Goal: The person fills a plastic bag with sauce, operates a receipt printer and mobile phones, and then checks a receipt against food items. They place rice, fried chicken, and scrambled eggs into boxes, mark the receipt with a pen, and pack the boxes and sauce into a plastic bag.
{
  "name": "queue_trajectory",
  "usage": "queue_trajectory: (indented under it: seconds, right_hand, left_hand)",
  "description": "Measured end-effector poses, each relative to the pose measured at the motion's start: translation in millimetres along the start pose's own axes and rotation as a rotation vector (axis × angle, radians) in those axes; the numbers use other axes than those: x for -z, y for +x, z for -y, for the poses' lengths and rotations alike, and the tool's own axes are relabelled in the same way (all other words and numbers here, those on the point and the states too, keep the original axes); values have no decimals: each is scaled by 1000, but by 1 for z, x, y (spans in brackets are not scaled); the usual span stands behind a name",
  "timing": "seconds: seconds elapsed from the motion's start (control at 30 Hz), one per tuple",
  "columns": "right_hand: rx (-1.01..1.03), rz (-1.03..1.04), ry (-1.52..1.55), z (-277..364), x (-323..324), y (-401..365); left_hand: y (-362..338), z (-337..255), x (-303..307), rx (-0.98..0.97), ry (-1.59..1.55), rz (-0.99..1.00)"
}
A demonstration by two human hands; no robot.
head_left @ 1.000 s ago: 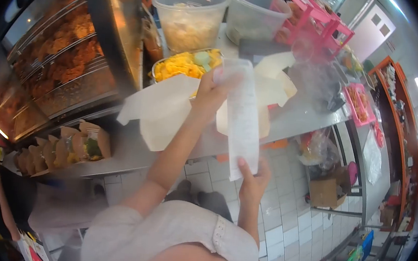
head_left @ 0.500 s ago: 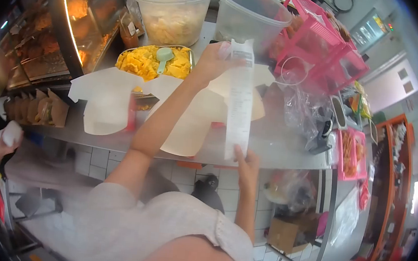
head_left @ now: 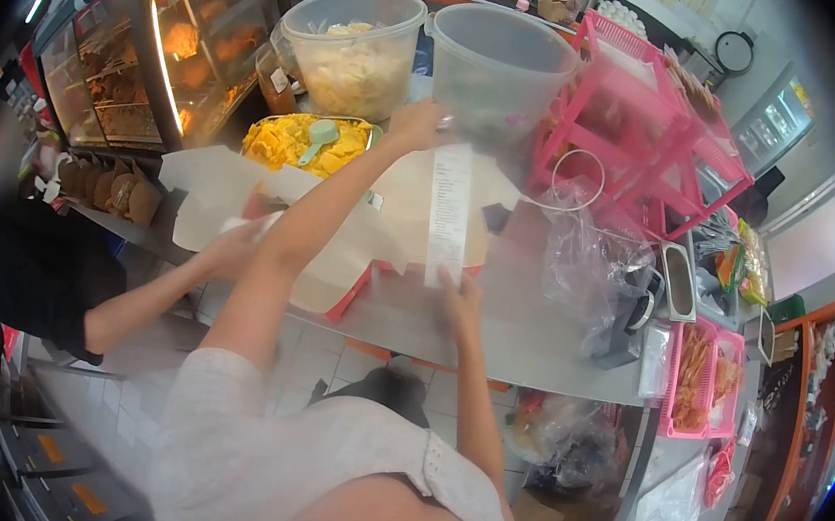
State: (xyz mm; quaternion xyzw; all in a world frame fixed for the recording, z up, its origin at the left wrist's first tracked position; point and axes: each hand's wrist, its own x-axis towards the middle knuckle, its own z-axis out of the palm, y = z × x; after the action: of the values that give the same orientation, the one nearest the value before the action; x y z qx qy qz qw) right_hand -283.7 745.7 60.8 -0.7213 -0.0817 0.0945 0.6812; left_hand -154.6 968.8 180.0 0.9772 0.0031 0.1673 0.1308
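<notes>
A long printed receipt (head_left: 450, 208) hangs stretched over the counter. My left hand (head_left: 417, 126) is closed at its top end; the fingertips are partly hidden. My right hand (head_left: 461, 300) pinches the bottom end between thumb and fingers. Under the receipt lie unfolded cardboard boxes (head_left: 396, 223), cream inside and red outside. Behind my left forearm sits a metal tray of yellow food (head_left: 278, 142) with a pale green scoop (head_left: 319, 141) in it.
A co-worker's hand (head_left: 229, 250) holds something white over the left box. Two clear tubs (head_left: 502, 63) stand at the back. Pink baskets (head_left: 641, 131), plastic bags (head_left: 589, 257) and a pink tray of food (head_left: 696, 378) are on the right. A heated display (head_left: 125, 62) stands at left.
The receipt and both my hands are slightly lower and further left in view. The co-worker's hand has come in from the far left to the box. The camera view has shifted.
</notes>
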Motion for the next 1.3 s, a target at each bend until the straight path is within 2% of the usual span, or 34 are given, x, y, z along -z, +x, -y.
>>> queue_trajectory:
  seconds: [0.13,0.2,0.3,0.4,0.47,0.5,0.57,0.73,0.8,0.83,0.97,1.07,1.13,1.17,1.23,1.27,1.3]
  right_hand:
    - [-26,12,78,-19,1,5]
    - [-5,4,40,-17,4,6]
    - [-40,2,-15,-17,9,5]
    - [-108,34,-154,-31,20,0]
    - [-65,25,-263,-34,33,-9]
    - [-17,3,-368,-35,40,-16]
    - [-33,27,-365,-39,55,-33]
    - [-142,132,-416,-49,70,-63]
    - [-11,200,-712,-31,68,-67]
    - [-63,249,-787,-21,70,-68]
    - [-41,257,-1004,-18,93,-72]
    - [-109,281,-1043,-17,119,-72]
    - [-12,216,-1044,-10,132,-74]
    - [27,222,-1038,-8,137,-75]
    - [4,210,-967,11,140,-77]
    - [-23,193,-895,22,142,-78]
    - [-21,201,-899,30,143,-78]
  left_hand:
    - [-8,-8,6,-74,-89,-14]
    - [-15,-19,24,-211,-221,214]
    - [-18,-26,21,-213,-31,246]
    - [-20,-36,16,-242,23,256]
    - [-28,-43,10,-261,20,227]
    - [-32,-46,6,-302,-2,175]
    - [-41,-56,3,-358,-19,95]
    - [-55,-89,2,-362,-95,236]
    - [-59,-96,9,-324,-73,312]
    - [-63,-99,14,-330,-68,309]
    - [-75,-109,20,-234,-47,315]
    - [-81,-112,19,-227,31,273]
    - [-85,-112,18,-285,-22,114]
    - [-89,-111,19,-278,-21,114]
    - [-101,-108,26,-271,-139,-265]
    - [-110,-112,41,-263,-140,-268]
    - [-122,-115,59,-46,-241,-286]
